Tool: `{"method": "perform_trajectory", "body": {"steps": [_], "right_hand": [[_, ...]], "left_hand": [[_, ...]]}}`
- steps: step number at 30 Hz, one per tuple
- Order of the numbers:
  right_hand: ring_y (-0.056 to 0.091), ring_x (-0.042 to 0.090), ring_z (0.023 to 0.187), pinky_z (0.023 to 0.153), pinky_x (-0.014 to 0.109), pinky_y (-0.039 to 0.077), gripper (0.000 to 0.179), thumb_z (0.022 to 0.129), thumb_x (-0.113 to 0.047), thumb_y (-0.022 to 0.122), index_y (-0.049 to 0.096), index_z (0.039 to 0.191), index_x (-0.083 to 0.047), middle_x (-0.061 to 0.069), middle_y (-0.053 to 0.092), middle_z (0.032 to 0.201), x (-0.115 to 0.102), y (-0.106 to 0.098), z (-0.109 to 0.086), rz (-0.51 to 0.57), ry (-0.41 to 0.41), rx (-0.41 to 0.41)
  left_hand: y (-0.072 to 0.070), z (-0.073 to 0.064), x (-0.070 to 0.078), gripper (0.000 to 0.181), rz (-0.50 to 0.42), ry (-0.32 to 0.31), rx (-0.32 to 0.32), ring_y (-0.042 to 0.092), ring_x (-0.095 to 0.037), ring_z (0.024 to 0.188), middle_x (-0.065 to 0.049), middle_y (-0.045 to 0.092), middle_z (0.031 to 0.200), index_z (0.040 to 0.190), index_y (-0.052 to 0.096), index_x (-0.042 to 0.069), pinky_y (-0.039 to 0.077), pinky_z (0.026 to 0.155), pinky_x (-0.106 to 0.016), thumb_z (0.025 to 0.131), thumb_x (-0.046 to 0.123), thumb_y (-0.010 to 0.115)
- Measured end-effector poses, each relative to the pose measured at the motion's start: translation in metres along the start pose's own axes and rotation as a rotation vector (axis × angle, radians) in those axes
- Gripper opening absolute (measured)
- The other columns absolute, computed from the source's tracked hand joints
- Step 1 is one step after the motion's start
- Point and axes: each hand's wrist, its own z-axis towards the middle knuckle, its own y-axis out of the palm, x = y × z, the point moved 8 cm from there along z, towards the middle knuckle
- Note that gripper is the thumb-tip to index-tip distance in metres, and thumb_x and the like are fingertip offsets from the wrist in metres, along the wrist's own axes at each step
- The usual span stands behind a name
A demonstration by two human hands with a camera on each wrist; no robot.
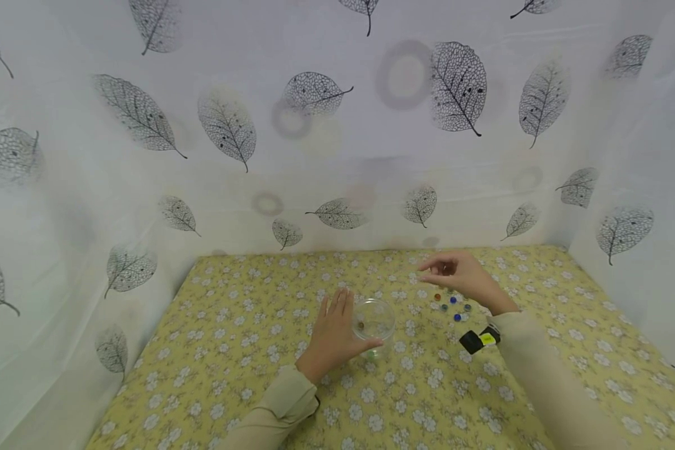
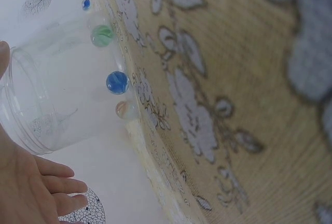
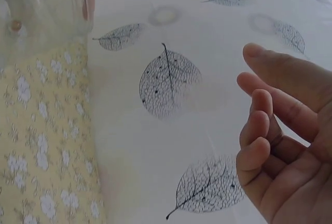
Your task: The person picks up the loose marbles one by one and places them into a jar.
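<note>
A clear jar (image 1: 374,319) stands upright on the table. My left hand (image 1: 337,337) lies along its left and near side, fingers straight and thumb spread. In the left wrist view, a green marble (image 2: 101,36), a blue marble (image 2: 117,82) and an orange-and-white marble (image 2: 124,109) rest at the jar's bottom. My right hand (image 1: 458,274) hovers to the right, just beyond several loose marbles. Its fingers curl loosely, and in the right wrist view nothing shows between thumb and fingertips (image 3: 256,154).
Loose marbles, among them an orange marble (image 1: 437,297) and a blue marble (image 1: 457,317), lie right of the jar on the yellow flowered tablecloth (image 1: 247,362). White leaf-print curtains (image 1: 337,156) rise behind the table and on both sides. A black device (image 1: 472,341) is strapped at the right wrist.
</note>
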Motion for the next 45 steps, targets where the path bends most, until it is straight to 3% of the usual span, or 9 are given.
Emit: {"method": "perform_trajectory", "body": {"steps": [10, 17, 21, 25, 35, 45], "right_hand": [[0.054, 0.011, 0.062, 0.056, 0.026, 0.048, 0.024, 0.086, -0.024, 0.069, 0.070, 0.105, -0.009, 0.005, 0.058, 0.078, 0.031, -0.018, -0.014, 0.004, 0.046, 0.033], [0.055, 0.009, 0.064, 0.058, 0.025, 0.048, 0.028, 0.087, -0.022, 0.068, 0.068, 0.108, -0.004, 0.004, 0.058, 0.079, 0.045, -0.028, -0.024, -0.048, 0.074, 0.064], [0.058, 0.011, 0.067, 0.062, 0.025, 0.051, 0.030, 0.086, -0.028, 0.069, 0.068, 0.108, -0.007, 0.003, 0.059, 0.079, 0.066, -0.031, -0.026, -0.031, 0.094, 0.082], [0.058, 0.012, 0.067, 0.064, 0.028, 0.053, 0.027, 0.086, -0.023, 0.069, 0.068, 0.107, -0.007, 0.001, 0.059, 0.078, 0.078, -0.031, -0.028, -0.008, 0.098, 0.087], [0.060, 0.019, 0.070, 0.067, 0.028, 0.054, 0.033, 0.087, -0.022, 0.068, 0.066, 0.109, 0.002, 0.001, 0.059, 0.078, 0.092, -0.030, -0.033, 0.005, 0.110, 0.087], [0.058, 0.029, 0.073, 0.064, 0.034, 0.052, 0.035, 0.087, -0.028, 0.068, 0.067, 0.109, -0.001, 0.000, 0.059, 0.080, 0.113, -0.026, -0.037, -0.016, 0.136, 0.091]], "left_hand": [[0.000, 0.000, -0.001, 0.114, -0.005, 0.004, -0.002, 0.019, -0.029, 0.146, -0.018, 0.024, 0.155, 0.149, 0.021, 0.000, 0.015, 0.119, -0.051, 0.073, 0.078, 0.053], [0.000, 0.000, -0.001, 0.114, 0.001, 0.015, 0.014, 0.020, -0.030, 0.145, -0.019, 0.026, 0.154, 0.149, 0.022, -0.001, 0.016, 0.118, -0.051, 0.073, 0.078, 0.053], [0.000, 0.000, 0.000, 0.114, 0.008, 0.017, 0.017, 0.021, -0.030, 0.145, -0.019, 0.026, 0.154, 0.148, 0.023, -0.002, 0.016, 0.118, -0.051, 0.073, 0.078, 0.053], [0.000, 0.000, 0.000, 0.113, 0.018, 0.019, 0.021, 0.021, -0.030, 0.145, -0.019, 0.026, 0.154, 0.148, 0.023, -0.002, 0.016, 0.118, -0.051, 0.073, 0.078, 0.053], [-0.002, -0.001, 0.001, 0.113, 0.004, 0.015, 0.016, 0.021, -0.031, 0.145, -0.018, 0.025, 0.154, 0.149, 0.022, -0.001, 0.016, 0.118, -0.052, 0.073, 0.077, 0.054], [-0.002, -0.001, 0.001, 0.113, -0.004, 0.009, 0.007, 0.021, -0.031, 0.145, -0.019, 0.025, 0.154, 0.148, 0.023, -0.002, 0.016, 0.118, -0.051, 0.073, 0.077, 0.055]]}}
